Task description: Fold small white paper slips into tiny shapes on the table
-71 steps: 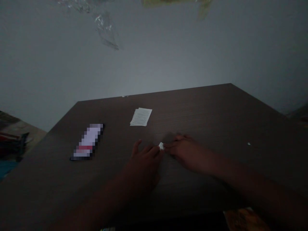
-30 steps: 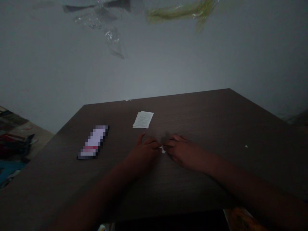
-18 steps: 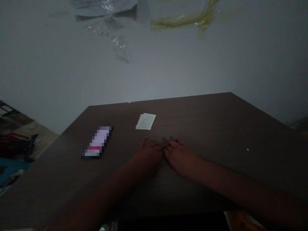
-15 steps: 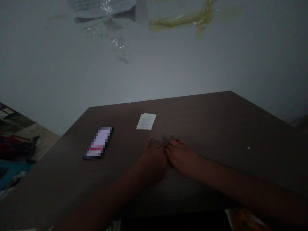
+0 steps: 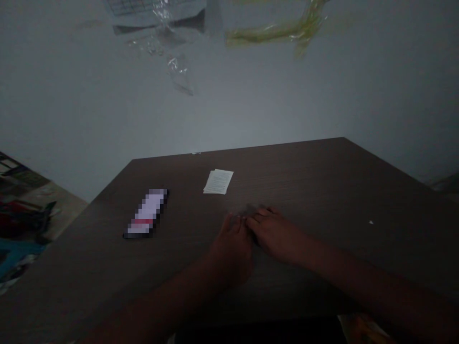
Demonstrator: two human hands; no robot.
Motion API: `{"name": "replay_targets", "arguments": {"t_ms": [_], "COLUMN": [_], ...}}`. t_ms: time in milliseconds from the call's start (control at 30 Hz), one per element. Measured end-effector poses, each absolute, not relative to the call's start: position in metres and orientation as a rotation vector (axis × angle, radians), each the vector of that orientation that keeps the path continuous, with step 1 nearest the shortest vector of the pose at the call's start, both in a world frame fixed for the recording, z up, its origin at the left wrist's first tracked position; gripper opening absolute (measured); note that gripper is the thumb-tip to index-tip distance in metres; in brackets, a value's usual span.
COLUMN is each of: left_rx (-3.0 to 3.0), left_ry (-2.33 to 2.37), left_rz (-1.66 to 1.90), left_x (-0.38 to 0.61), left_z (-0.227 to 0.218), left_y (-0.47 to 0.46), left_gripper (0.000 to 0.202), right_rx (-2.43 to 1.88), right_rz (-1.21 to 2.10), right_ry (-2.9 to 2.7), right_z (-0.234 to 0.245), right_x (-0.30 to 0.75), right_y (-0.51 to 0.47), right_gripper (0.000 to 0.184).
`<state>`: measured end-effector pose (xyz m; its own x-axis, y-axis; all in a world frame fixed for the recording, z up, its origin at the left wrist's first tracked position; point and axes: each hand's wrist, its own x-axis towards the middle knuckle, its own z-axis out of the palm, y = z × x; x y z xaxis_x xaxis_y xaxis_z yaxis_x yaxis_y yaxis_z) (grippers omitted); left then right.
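- While both hands work close by, a folded printed paper slip (image 5: 218, 181) lies flat on the dark wood-grain table (image 5: 322, 181); it sits just beyond the fingertips, near them but untouched, toward the table's far edge
- The left hand (image 5: 231, 243) rests palm-down on the tabletop, its fingers (image 5: 233, 222) drawn close together and pointing away from the person; whether they grip anything cannot be told in the dim light
- The right hand (image 5: 278, 234) comes in from the right, knuckles up and fingers (image 5: 255, 220) curled narrow; its tips touch the left hand's tips, and anything pinched between them is hidden
- Both forearms run back across the near half of the table to the lower edge of the view
- A flat rectangular object with a dark rim (image 5: 146, 213) lies well to the left of the hands, its face blurred out; it is angled much like the paper slip
- A tiny white speck (image 5: 371, 222) sits alone on the wood, well to the right of the hands
- A pale grey wall (image 5: 71, 105) rises behind the table; crumpled clear plastic (image 5: 181, 76) and a yellow-green strip (image 5: 272, 31) hang on it near the top
- Dim clutter (image 5: 21, 224) shows beyond the table's left edge, too dark to identify
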<state>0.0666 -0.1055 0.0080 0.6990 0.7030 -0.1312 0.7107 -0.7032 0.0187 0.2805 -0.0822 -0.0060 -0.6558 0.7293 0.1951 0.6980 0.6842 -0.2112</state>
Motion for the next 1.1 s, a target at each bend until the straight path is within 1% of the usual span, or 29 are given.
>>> {"name": "replay_targets", "arguments": {"t_ms": [133, 233, 367, 500, 633, 767, 833, 1000, 1100], "left_rx": [2.761, 2.661, 2.576, 2.508, 2.419, 2.344, 2.326, 2.226, 2.138], "left_ry": [1.17, 1.183, 1.177, 1.259, 1.305, 1.348, 1.33, 1.301, 1.291], "left_rz": [-0.157, 0.02, 0.277, 0.341, 0.419, 0.435, 0.48, 0.614, 0.677], "left_x": [0.05, 0.036, 0.033, 0.039, 0.041, 0.041, 0.041, 0.039, 0.037], "left_z": [0.02, 0.024, 0.015, -0.001, -0.011, -0.015, -0.015, -0.013, -0.01], "left_y": [-0.094, -0.078, -0.064, -0.059, -0.056, -0.053, -0.052, -0.051, -0.052], "left_gripper": [0.057, 0.037, 0.022, 0.011, 0.013, 0.023, 0.025, 0.02, 0.012], "right_rx": [-1.127, -1.11, -1.155, -1.144, -1.115, -1.1, -1.108, -1.129, -1.161], "right_rz": [0.387, 0.506, 0.426, 0.422, 0.48, 0.562, 0.617, 0.869, 0.945], "right_ry": [-2.58, -2.521, -2.424, -2.401, -2.358, -2.265, -2.213, -2.054, -1.959], "right_z": [-0.001, -0.008, -0.024, -0.037, -0.044, -0.045, -0.042, -0.034, -0.032], "right_x": [0.29, 0.295, 0.295, 0.294, 0.293, 0.294, 0.293, 0.288, 0.287], "right_y": [-0.067, -0.056, -0.049, -0.048, -0.044, -0.042, -0.042, -0.045, -0.048], "right_gripper": [0.038, 0.026, 0.01, 0.007, 0.007, 0.015, 0.015, 0.01, 0.01]}}
